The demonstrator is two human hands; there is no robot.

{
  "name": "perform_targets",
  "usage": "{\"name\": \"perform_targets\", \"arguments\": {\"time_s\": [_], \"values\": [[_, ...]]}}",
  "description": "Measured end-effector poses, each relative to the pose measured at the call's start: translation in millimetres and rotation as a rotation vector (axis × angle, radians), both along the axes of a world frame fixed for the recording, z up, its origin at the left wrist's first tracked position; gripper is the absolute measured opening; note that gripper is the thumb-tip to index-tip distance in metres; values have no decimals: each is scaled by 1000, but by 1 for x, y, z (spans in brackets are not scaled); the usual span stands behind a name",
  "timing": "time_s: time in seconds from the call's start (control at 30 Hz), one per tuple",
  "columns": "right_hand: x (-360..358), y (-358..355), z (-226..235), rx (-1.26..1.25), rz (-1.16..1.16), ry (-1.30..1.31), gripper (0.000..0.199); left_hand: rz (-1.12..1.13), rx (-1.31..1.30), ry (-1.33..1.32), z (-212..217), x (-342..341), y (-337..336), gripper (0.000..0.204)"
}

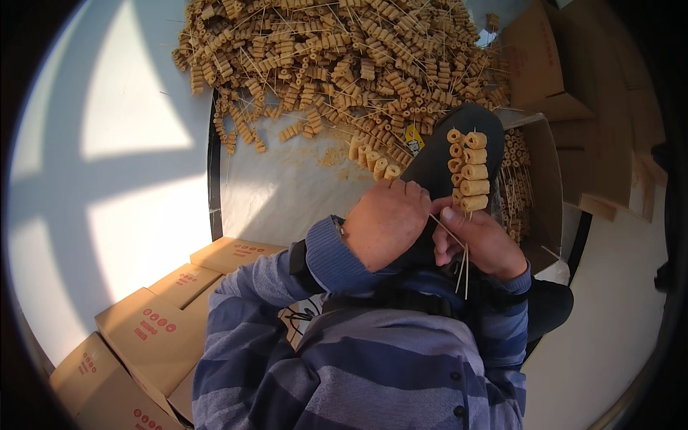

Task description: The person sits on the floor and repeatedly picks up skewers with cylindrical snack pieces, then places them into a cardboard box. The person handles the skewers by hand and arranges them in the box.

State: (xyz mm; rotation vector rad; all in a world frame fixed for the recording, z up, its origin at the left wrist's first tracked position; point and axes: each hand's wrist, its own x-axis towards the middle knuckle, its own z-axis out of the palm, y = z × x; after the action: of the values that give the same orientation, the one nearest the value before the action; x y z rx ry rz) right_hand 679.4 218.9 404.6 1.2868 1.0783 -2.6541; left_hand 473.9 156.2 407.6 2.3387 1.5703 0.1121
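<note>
My right hand (481,238) is closed around the thin sticks of two skewers (473,172) threaded with golden, hollow rolls. The rolls stand above its fingers, and bare stick ends poke out below. Beside it, my left hand (387,223) is closed on another skewer (374,159). That one's rolls show just beyond the knuckles, while its bare stick slants down toward my right hand. The left fingertips are partly hidden under the hand.
A large heap of similar skewers (337,64) covers the far part of the pale table (251,190). An open cardboard box (548,186) holding more skewers stands to the right. Closed cartons (154,322) sit at the lower left, and another box (537,61) lies far right.
</note>
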Motion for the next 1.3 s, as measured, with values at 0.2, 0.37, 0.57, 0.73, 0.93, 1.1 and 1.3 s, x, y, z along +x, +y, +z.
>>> {"name": "perform_targets", "arguments": {"time_s": [0.2, 0.37, 0.57, 0.73, 0.93, 1.1, 1.3], "values": [[-31, -3, -12, 49, 28, -55, 31, 46, 140, -268, -25, -21, 17, 33], [-29, 14, -17, -5, -430, 44, 34, 723, 5, -952, -83, -86, 5, 20], [-21, 16, -40, -50, -460, 111, 36, 1672, -338, -1337, -279, -223, 40, 40], [-17, 25, -46, -93, -392, 181, 37, 1954, -573, -1106, -404, -293, 77, 41], [-18, 36, -47, -187, -329, 200, 39, 1815, -703, -811, -466, -336, 76, 34], [-22, 42, -51, -235, -321, 211, 41, 1967, -529, -1618, -447, -316, 52, 7], [-23, 37, -52, -177, -329, 213, 42, 1801, -421, -1647, -396, -194, 22, 10]]}}
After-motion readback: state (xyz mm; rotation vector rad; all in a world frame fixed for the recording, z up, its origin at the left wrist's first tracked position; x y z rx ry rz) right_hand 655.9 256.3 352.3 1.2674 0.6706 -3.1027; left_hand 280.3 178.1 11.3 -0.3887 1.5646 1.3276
